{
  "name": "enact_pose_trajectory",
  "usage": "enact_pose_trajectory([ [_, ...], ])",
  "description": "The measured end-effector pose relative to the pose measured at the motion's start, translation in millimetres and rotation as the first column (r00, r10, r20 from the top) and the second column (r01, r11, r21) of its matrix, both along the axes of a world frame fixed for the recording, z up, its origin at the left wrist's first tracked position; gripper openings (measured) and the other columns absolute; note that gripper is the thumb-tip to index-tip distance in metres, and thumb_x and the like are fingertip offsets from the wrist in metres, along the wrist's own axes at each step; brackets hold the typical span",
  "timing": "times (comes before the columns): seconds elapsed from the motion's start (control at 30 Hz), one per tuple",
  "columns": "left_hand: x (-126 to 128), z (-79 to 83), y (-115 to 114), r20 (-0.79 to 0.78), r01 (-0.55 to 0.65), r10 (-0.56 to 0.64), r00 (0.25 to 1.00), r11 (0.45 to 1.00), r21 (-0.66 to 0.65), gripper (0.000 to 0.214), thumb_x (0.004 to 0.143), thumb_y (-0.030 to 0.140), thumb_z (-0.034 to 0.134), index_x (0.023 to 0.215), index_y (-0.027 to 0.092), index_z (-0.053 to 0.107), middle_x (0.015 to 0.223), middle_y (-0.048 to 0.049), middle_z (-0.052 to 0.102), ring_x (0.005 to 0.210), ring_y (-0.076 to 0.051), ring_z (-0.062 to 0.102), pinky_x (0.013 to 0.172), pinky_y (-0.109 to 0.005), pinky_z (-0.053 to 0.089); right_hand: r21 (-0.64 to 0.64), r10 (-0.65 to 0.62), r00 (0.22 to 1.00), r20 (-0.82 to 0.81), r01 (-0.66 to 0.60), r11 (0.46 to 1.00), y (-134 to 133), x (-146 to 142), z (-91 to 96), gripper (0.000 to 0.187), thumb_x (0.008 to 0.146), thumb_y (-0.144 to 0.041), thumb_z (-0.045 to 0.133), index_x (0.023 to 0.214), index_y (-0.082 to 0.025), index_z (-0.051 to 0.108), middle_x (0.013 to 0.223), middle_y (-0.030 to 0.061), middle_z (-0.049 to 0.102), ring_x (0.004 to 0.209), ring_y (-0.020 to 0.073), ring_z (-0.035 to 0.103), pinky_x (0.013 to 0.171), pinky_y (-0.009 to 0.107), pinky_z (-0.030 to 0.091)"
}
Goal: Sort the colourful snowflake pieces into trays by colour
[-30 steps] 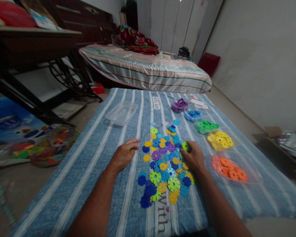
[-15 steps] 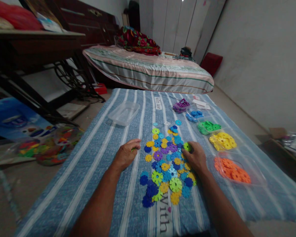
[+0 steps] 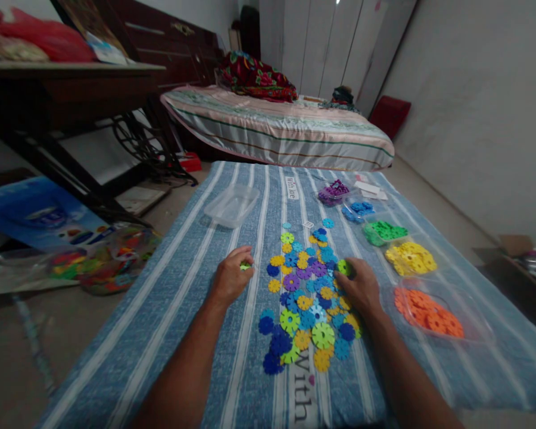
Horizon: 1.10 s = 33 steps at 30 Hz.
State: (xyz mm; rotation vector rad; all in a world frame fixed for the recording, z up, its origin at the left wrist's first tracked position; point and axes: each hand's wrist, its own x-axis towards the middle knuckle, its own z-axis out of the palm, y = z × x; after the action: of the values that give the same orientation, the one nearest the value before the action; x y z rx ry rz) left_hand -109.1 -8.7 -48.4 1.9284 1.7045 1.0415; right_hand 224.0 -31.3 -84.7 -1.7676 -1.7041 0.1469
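My left hand [image 3: 231,277] is closed at the left of a loose pile, with a light green notched disc [image 3: 245,266] showing between its fingers. At the pile's right edge, my right hand [image 3: 361,288] pinches another light green notched disc [image 3: 343,267] between thumb and fingers. Between the hands spreads the pile of flat, flower-like plastic discs in several colours: a purple disc [image 3: 290,282], a dark blue disc [image 3: 280,342], an orange-yellow disc [image 3: 304,302] and a larger light green disc [image 3: 323,335] among them. Many overlap.
Along the right stand clear tubs of sorted pieces: orange discs [image 3: 429,313], yellow discs [image 3: 411,258], green pieces [image 3: 385,232], blue pieces [image 3: 358,210] and purple pieces [image 3: 334,192]. A clear plastic tub [image 3: 233,205] sits far left on the striped cloth [image 3: 183,286].
The camera view has turned slightly left. More of the light green disc shows in my left hand. My right hand stays at the pile's right edge with its light green disc.
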Motion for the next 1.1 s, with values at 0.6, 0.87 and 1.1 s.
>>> enact_pose_trajectory([
  [0.6,-3,-11.7,6,0.275,-0.107,0.119,0.954,0.993,-0.057,0.002,0.062,0.023,0.058,0.061,0.022,0.058,0.108,-0.0037,0.071,0.091,-0.021,0.069,0.089,-0.033,0.053,-0.002,0.007,1.000,0.027,-0.007,1.000,0,1,-2.8,0.041,0.079,-0.047,0.055,0.105,-0.017,0.063,0.105,0.0116,0.065,0.098,0.0265,0.057,0.088,0.040,0.043],
  [0.87,-2,-15.5,6,0.304,-0.133,0.149,0.941,0.988,-0.072,0.009,0.065,0.025,0.058,0.069,0.023,0.065,0.105,-0.0030,0.072,0.098,-0.021,0.067,0.092,-0.033,0.052,-0.008,0.001,1.000,0.010,-0.001,1.000,0,1,-1.8,0.043,0.079,-0.048,0.056,0.106,-0.016,0.063,0.105,0.0119,0.065,0.098,0.0269,0.057,0.088,0.040,0.043],
  [1.1,0,-11.0,7,0.323,-0.169,0.196,0.926,0.979,-0.110,0.020,0.067,0.031,0.058,0.080,0.023,0.070,0.095,-0.0025,0.074,0.092,-0.021,0.068,0.089,-0.031,0.052,-0.014,0.007,1.000,-0.001,-0.007,1.000,-1,1,-1.1,0.042,0.078,-0.049,0.057,0.105,-0.016,0.064,0.103,0.0110,0.065,0.096,0.0264,0.057,0.087,0.040,0.043],
])
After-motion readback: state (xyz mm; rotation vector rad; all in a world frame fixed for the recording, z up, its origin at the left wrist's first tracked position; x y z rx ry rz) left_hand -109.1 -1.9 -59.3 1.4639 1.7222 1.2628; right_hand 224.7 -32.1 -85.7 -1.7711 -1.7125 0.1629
